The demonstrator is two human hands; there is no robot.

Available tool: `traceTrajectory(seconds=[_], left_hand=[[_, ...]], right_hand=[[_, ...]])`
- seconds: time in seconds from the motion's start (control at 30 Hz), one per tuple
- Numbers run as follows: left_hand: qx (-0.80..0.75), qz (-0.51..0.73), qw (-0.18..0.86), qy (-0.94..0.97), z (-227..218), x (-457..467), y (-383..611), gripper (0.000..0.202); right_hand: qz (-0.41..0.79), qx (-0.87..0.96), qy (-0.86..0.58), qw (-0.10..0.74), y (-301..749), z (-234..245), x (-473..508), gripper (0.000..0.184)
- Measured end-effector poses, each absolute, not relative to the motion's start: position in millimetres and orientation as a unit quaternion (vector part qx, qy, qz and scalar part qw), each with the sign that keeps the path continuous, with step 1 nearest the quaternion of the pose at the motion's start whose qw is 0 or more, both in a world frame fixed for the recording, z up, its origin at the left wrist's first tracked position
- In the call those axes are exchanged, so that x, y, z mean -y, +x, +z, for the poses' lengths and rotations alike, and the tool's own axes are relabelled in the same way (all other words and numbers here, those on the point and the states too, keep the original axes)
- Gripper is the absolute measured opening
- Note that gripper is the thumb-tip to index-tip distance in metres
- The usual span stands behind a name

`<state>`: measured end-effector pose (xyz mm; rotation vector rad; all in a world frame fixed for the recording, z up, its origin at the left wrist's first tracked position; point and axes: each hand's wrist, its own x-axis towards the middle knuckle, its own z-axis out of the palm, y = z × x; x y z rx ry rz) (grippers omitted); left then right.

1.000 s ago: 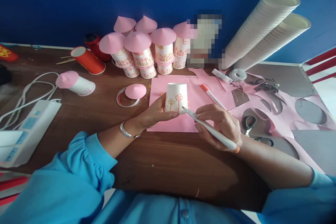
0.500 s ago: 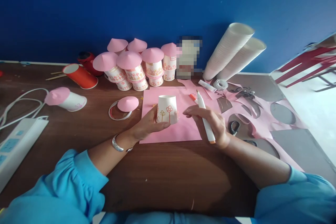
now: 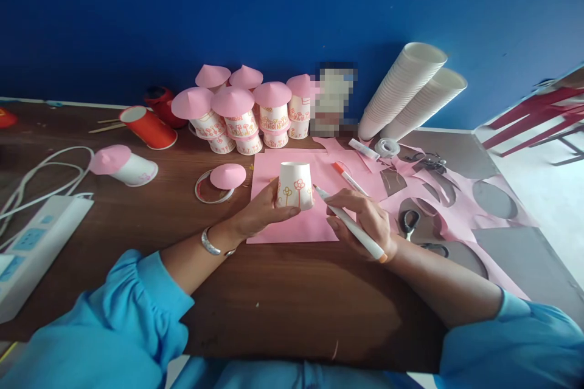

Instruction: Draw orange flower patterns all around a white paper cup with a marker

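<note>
My left hand [image 3: 267,214] is closed around a white paper cup [image 3: 294,179], held upside down with its base upward. Red and yellow-green flowers on stems are drawn on the cup's side. In my right hand [image 3: 367,219] is a white marker [image 3: 356,231] with an orange end; its tip points at the cup's right side, close to it. Whether the tip touches the cup I cannot tell. Below both hands lies a pink paper sheet [image 3: 269,231], with a second, orange-capped marker [image 3: 349,177] resting on it.
Several decorated cup towers with pink cone tops [image 3: 232,103] stand against the blue wall. Two tall stacks of paper cups [image 3: 401,91] lean at the right. Pink paper scraps [image 3: 460,213], scissors [image 3: 409,222] and tape [image 3: 387,147] lie to the right. A power strip [image 3: 50,243] sits at left.
The marker in my right hand has tilted from nearly upright, so its tip now points at the cup. My left hand still holds the cup. The whole view has shifted slightly.
</note>
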<state>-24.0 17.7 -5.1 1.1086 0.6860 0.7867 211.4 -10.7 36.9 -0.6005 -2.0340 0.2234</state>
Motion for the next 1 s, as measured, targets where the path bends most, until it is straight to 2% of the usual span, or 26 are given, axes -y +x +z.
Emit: traceTrajectory(seconds=[0.17, 0.5, 1.0], left_hand=[[-0.315, 0.358, 0.723, 0.499, -1.9, -16.6, -22.6, 0.059], [-0.314, 0.353, 0.716, 0.513, 0.6, -14.7, -21.5, 0.056], [-0.331, 0.348, 0.71, 0.515, 3.2, -14.5, -21.1, 0.058]], right_hand=[[0.066, 0.851, -0.226, 0.469, 210.8, 36.5, 11.9, 0.017], [0.097, 0.827, -0.239, 0.5, 206.0, 33.3, 15.3, 0.023], [0.098, 0.837, -0.237, 0.484, 206.3, 32.4, 13.6, 0.028]])
